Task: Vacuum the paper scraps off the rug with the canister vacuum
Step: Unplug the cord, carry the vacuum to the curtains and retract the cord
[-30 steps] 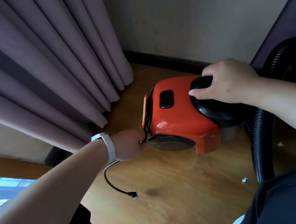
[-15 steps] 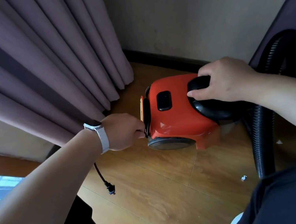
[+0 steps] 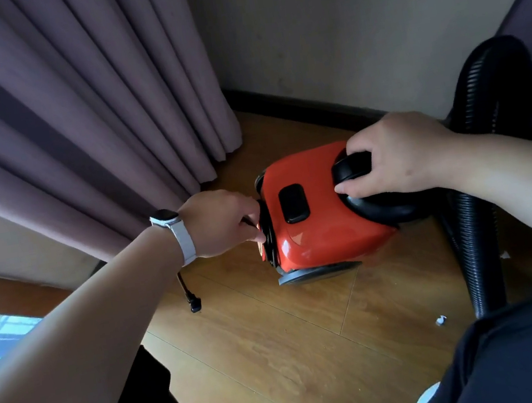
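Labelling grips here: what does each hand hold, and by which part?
The right hand grips the red vacuum by its black top handle. The left hand pinches the power cord close to the vacuum's rear; the plug end hangs loose.

A single wide-angle head-worn view looks steeply down, close over the brown wooden plank floor (image 3: pixel 280 354) at a wall corner.

Wooden floor (image 3: pixel 280 354) in front of the canister vacuum (image 3: pixel 323 227) lies open. Curtain (image 3: pixel 88 107) folds crowd its left end; wall (image 3: pixel 351 16) closes behind; ribbed hose (image 3: pixel 474 239) blocks the right. Power cord (image 3: pixel 186 291) dangles from the left hand (image 3: pixel 222 221); right hand (image 3: pixel 402 153) occupies the handle (image 3: pixel 352 167).
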`<action>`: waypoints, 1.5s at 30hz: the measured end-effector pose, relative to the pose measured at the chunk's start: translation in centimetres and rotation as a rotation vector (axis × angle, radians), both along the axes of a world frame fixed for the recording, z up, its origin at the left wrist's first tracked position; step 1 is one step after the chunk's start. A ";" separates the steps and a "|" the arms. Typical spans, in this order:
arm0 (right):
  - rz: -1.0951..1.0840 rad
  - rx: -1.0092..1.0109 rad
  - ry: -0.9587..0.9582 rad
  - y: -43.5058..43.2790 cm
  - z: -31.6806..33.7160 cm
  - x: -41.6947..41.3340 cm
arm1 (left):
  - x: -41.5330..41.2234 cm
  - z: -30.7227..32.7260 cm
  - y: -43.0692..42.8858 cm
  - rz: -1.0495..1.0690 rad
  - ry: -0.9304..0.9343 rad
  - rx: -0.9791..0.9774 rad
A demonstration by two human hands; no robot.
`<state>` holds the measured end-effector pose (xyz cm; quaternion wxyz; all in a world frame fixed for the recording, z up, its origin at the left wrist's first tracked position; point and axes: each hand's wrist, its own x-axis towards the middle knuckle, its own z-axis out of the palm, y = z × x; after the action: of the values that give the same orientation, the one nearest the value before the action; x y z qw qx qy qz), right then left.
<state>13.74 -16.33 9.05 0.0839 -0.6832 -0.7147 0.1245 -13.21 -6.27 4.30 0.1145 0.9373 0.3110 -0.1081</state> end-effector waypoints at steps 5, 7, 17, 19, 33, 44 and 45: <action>0.049 0.001 -0.030 -0.1 0.6 -0.4 | -0.9 -0.4 1.8 0.001 -0.211 -0.022; 0.059 -0.007 -0.041 -0.2 0.9 -0.5 | -1.6 -1.4 2.5 0.056 -0.295 -0.083; 0.077 -0.017 0.003 -0.7 0.8 -0.3 | -1.8 -4.6 2.9 0.336 -0.333 -0.358; 0.036 -0.019 0.052 -0.7 0.7 0.0 | -2.1 -5.2 2.8 0.425 -0.357 -0.378; -0.086 -0.020 0.084 -0.1 -0.4 0.6 | -0.1 -8.6 -0.3 0.839 -0.530 -0.736; -0.121 -0.085 -0.143 1.1 -4.7 0.3 | 3.5 -16.7 -3.0 1.084 -0.572 -0.989; -0.123 -0.098 -0.158 1.3 -5.2 0.2 | 3.6 -17.4 -3.2 1.083 -0.535 -1.001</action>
<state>13.95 -15.04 3.85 0.0011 -0.7368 -0.6687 0.0997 -9.57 -9.52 -13.14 0.6311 0.4861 0.6010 0.0648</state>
